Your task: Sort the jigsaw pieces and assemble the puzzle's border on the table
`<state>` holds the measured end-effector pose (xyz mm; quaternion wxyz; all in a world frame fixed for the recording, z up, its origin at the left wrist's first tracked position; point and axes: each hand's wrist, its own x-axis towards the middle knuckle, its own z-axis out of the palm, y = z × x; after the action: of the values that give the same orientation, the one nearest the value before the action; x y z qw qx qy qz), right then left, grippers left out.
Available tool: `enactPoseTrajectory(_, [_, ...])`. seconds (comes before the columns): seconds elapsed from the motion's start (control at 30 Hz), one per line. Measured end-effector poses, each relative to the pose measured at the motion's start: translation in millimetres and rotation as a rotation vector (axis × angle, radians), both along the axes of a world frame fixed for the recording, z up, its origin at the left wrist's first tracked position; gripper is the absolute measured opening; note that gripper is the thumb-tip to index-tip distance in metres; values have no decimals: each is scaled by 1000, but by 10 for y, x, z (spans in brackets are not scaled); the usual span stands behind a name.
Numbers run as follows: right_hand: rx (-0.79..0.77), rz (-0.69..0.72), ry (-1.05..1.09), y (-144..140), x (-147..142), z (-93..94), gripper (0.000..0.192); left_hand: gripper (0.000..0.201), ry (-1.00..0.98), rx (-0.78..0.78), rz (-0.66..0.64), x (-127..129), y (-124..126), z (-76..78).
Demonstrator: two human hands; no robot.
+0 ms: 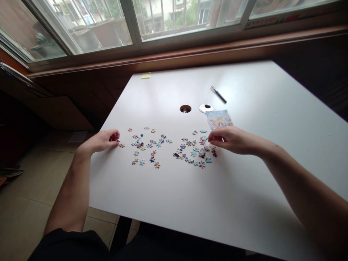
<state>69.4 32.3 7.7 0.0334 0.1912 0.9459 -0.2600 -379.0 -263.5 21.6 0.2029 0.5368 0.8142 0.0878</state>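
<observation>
While small, knobbed cardboard puzzle pieces (pixel 174 148) lie scattered in two loose clusters across a smooth white table (pixel 190 203), a person works them with both bare hands. Curled nearly closed, the left hand (pixel 102 141) rests near the table's left edge, its fingertips pinching what looks like a single piece beside another lying just off the left cluster. Fingers drawn narrow, the right hand (pixel 231 139) presses down at the upper right of the right cluster; whether it grips a piece cannot be told. Just beyond it lies a glossy printed picture card (pixel 219 119), then a round silver cap (pixel 206 108) beside an open round hole (pixel 185 108), and a slim dark pen (pixel 218 94). Broad bare tabletop stretches toward the near edge
</observation>
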Motion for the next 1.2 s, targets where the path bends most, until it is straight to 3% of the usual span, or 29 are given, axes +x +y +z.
enactPoseTrajectory(0.1, [-51,-18,11,-79,-13,77,24,19,-129,203,15,242,83,76])
enactPoseTrajectory(0.2, [-223,46,0,-285,-74,215,24,22,-337,379,-118,822,220,109])
enactPoseTrajectory(0.3, [-365,160,3,-594,-167,338,21,28,-583,416,-214,1605,350,78])
enactPoseTrajectory(0.4, [-456,199,24,-893,-230,359,19,10,-659,400,-349,2259,415,12])
enactPoseTrajectory(0.47, [-474,221,61,-1031,-241,322,19,11,-696,420,-381,2511,414,-41])
enactPoseTrajectory(0.57, [-481,171,66,-1136,-243,260,21,8,-761,410,-301,2661,375,-137])
enactPoseTrajectory(0.7, [-573,103,-1,-1161,-262,266,13,6,-864,401,-198,2684,353,-224])
enactPoseTrajectory(0.8, [-490,119,-43,-1056,-247,296,4,4,-740,442,-248,2520,382,-136])
enactPoseTrajectory(0.9, [-245,72,-22,-776,-158,272,10,10,-394,534,-274,2032,406,51])
enactPoseTrajectory(1.0, [-14,-58,-35,-401,-17,191,10,16,-107,549,-160,1363,385,144])
enactPoseTrajectory(1.1, [43,-43,-155,-96,105,102,7,17,75,520,-124,871,315,66])
enactPoseTrajectory(1.2, [-37,-30,-242,70,173,37,8,15,36,424,-171,713,225,-55])
